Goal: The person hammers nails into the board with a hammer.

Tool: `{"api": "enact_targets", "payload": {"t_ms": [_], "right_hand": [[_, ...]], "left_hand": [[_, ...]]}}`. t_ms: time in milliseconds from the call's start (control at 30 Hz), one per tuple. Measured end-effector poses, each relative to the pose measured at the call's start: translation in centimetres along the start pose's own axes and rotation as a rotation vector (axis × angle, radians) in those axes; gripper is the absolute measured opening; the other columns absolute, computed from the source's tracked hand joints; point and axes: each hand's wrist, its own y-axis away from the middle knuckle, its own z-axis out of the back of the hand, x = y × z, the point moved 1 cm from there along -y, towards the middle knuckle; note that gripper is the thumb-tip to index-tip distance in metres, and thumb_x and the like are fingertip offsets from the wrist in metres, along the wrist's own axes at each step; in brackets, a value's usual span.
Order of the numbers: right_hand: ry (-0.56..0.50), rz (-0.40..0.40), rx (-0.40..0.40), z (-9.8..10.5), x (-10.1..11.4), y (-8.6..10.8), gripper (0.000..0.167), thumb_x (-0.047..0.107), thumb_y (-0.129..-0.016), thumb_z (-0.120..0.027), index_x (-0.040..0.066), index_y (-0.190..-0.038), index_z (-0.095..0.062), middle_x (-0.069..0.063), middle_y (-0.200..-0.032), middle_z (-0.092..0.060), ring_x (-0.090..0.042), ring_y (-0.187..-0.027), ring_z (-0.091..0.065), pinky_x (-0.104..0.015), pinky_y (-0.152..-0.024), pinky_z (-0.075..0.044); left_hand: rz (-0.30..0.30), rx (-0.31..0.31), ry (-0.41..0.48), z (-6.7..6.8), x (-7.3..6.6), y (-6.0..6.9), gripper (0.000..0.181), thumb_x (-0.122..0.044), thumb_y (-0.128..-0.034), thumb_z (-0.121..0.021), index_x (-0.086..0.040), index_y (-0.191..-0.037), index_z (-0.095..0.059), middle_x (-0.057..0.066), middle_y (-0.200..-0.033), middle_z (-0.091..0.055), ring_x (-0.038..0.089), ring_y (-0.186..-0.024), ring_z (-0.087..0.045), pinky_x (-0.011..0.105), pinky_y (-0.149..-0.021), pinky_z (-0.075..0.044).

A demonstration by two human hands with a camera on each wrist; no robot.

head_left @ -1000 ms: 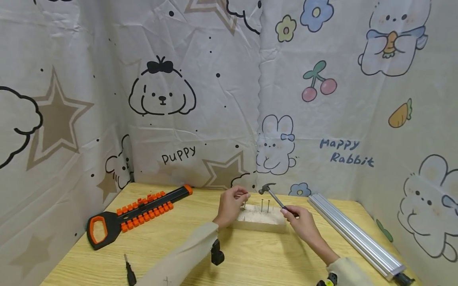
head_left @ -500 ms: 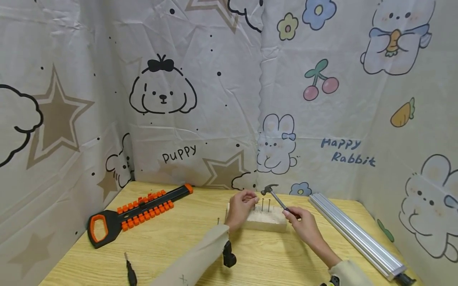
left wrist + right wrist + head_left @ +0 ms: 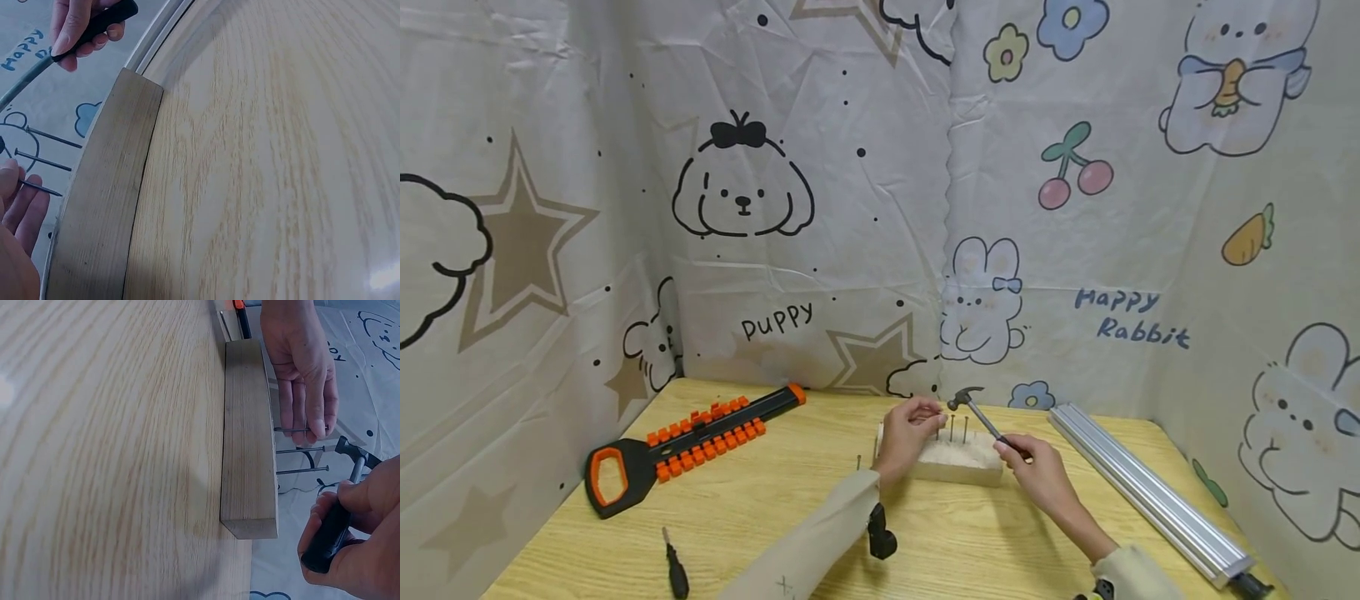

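Note:
My left hand (image 3: pixel 906 437) is over the left part of a pale wooden block (image 3: pixel 958 475) on the table. Its thumb and fingers pinch a nail (image 3: pixel 40 187) whose point faces the block's top; the right wrist view shows that nail's tip at or very near the wood. Two more nails, one nearer (image 3: pixel 300 450) and one farther right (image 3: pixel 303 470), stand upright in the block beside it. My right hand (image 3: pixel 1037 471) grips a claw hammer (image 3: pixel 983 419) by its black handle (image 3: pixel 328 544). The hammer's head is raised above the nails, apart from them.
Left of the block, a further nail (image 3: pixel 859 462) shows partly behind the left sleeve. A small screwdriver (image 3: pixel 676 571) lies at the front left. Behind it is a black and orange handled rack (image 3: pixel 700 442). A long aluminium profile (image 3: pixel 1150 492) lies at right. Printed cloth surrounds the table.
My left hand has moved right along the block with the nail, up to the two standing nails, then stayed there. The right hand and hammer have hardly moved.

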Motion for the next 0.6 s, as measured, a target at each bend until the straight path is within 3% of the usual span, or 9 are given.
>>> {"api": "enact_targets", "payload": {"t_ms": [167,433,600], "right_hand": [[0.011,0.022,-0.009,0.31,-0.07,0.16,0.024,0.009,-0.104,-0.066,-0.007,-0.119,-0.074,-0.015,-0.101,-0.076,-0.019,-0.089,-0.068,-0.023,-0.069,-0.054],[0.026,0.038,-0.023,0.54,-0.06,0.30,0.023,0.009,-0.104,-0.066,-0.006,-0.118,-0.075,-0.013,-0.100,-0.075,-0.019,-0.089,-0.067,-0.024,-0.071,-0.055],[0.021,0.049,-0.022,0.61,-0.12,0.29,0.022,0.009,-0.104,-0.066,-0.006,-0.117,-0.075,-0.013,-0.099,-0.075,-0.018,-0.089,-0.067,-0.023,-0.071,-0.055]], "left_hand": [[-0.003,0.007,-0.041,0.30,0.68,-0.11,0.017,-0.005,-0.0956,-0.076,0.002,-0.111,-0.074,0.016,-0.103,-0.079,0.035,-0.096,-0.076,0.024,-0.079,-0.061],[0.028,0.015,-0.079,0.47,0.83,-0.20,0.012,-0.005,-0.0934,-0.079,0.001,-0.103,-0.074,0.016,-0.097,-0.079,0.030,-0.090,-0.078,0.021,-0.076,-0.061],[0.016,0.004,-0.071,0.56,0.67,-0.35,0.012,-0.005,-0.0940,-0.078,0.002,-0.102,-0.075,0.017,-0.097,-0.078,0.028,-0.089,-0.076,0.022,-0.075,-0.061]]}}
